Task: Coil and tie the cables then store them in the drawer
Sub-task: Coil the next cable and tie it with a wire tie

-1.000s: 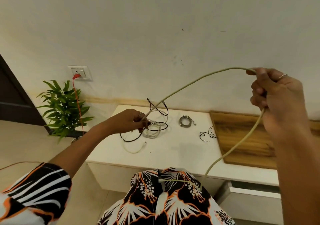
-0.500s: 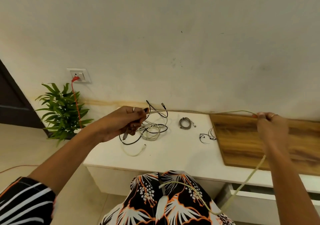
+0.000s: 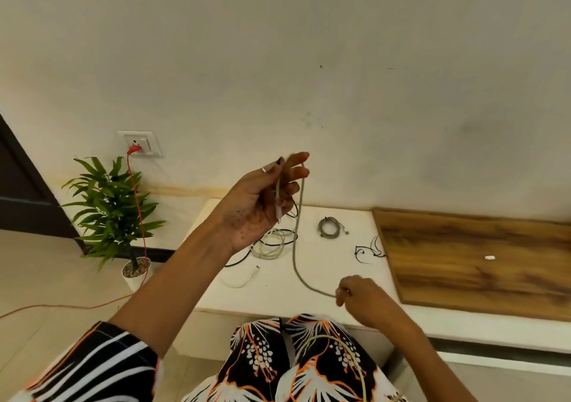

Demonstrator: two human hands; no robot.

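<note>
Just unmarked beige cable [image 3: 297, 247] between left hand [image 3: 262, 197] and right hand [image 3: 358, 293].

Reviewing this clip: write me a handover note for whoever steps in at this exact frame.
Left hand: raised, pinching the beige cable near its plug end, first loop draped over the fingers.
Right hand: low, gripping the same cable further along; the rest trails into the lap.
On the counter: a loose pile of black and white cables, one grey coil, a thin black wire.
Done: the grey coil looks wound.
Left: finish and tie the beige cable, coil the pile, store all in the drawer.
</note>
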